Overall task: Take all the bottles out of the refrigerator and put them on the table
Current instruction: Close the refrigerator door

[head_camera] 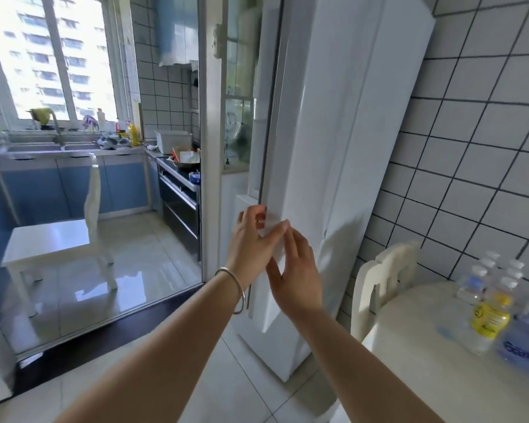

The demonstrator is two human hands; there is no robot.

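The tall white refrigerator (333, 123) stands ahead against the tiled wall, its door nearly closed with a narrow dark gap along the left edge. My left hand (252, 242), with a silver bangle at the wrist, has its fingers curled around the door's left edge. My right hand (297, 270) lies with straight fingers flat against the door front. Several plastic bottles (489, 303) stand on the cream table (425, 361) at the right, one with a yellow label, others with blue labels. The refrigerator's inside is hidden.
A white chair (382, 279) stands between refrigerator and table. Left of the fridge a white door frame (209, 148) and glass panel open onto a kitchen with another white chair (58, 239), a blue-fronted counter, a sink and a stove. The floor is pale tile.
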